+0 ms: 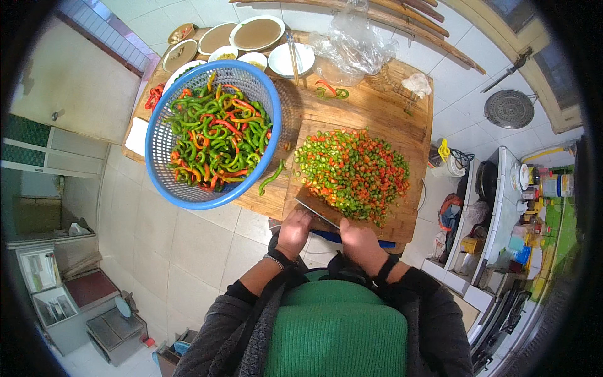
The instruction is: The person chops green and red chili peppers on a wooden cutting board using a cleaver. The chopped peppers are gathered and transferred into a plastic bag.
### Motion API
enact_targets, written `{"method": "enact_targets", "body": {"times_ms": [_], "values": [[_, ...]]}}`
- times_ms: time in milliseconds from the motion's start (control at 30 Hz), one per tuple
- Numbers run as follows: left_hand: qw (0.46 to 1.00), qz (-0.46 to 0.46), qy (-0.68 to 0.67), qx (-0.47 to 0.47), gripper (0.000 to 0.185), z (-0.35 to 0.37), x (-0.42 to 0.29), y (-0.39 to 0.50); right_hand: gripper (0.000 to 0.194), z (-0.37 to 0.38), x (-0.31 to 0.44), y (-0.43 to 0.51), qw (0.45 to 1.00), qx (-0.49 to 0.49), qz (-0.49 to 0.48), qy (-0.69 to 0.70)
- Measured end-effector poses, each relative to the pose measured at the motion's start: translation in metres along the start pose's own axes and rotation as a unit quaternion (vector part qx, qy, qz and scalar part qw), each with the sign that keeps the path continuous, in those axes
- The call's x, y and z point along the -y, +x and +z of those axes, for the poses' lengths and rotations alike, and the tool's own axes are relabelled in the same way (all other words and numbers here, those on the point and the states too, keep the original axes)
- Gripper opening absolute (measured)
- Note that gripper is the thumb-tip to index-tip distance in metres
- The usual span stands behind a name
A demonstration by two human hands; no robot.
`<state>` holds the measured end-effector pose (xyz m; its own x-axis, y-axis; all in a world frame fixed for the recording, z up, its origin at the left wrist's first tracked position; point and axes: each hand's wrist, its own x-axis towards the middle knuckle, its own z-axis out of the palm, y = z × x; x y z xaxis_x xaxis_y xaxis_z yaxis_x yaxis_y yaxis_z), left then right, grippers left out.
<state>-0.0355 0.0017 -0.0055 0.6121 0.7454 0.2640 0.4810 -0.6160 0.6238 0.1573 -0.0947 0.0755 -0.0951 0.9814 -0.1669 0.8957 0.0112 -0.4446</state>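
Note:
My right hand [360,245] is closed around the handle end of a kitchen knife [316,213], seen almost edge-on. The blade slants up and left across the near edge of a wooden cutting board [291,198]. My left hand [295,231] has its fingers curled close by the blade; whether they grip it is hidden. Just beyond the knife, a broad heap of chopped green and red chili peppers [353,174] covers much of the board. One whole green pepper [272,178] lies left of the board, beside a blue plastic basket [158,172] full of whole peppers [219,136].
Bowls of brown paste [256,34], a white bowl [291,60] with chopsticks [294,56] across its side, and a clear plastic bag [353,47] line the wooden table's [377,106] far side. Pepper pieces [332,91] lie nearby. A cluttered counter [499,212] stands to the right.

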Motion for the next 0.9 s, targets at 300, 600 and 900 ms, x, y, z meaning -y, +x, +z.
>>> {"method": "enact_targets", "body": {"times_ms": [300,600,900], "values": [[1.0,0.011,0.013,0.001,0.016,-0.002,-0.002,-0.006,0.018,-0.013,-0.001,0.005,0.997,-0.01,0.038,0.068],[1.0,0.018,0.007,0.009,0.013,-0.006,-0.005,-0.003,0.016,-0.008,0.006,0.004,1.0,0.018,0.007,0.011],[0.988,-0.085,0.099,-0.081,0.01,-0.031,0.038,0.027,0.026,0.004,-0.013,0.012,0.992,0.004,0.111,0.055]]}}
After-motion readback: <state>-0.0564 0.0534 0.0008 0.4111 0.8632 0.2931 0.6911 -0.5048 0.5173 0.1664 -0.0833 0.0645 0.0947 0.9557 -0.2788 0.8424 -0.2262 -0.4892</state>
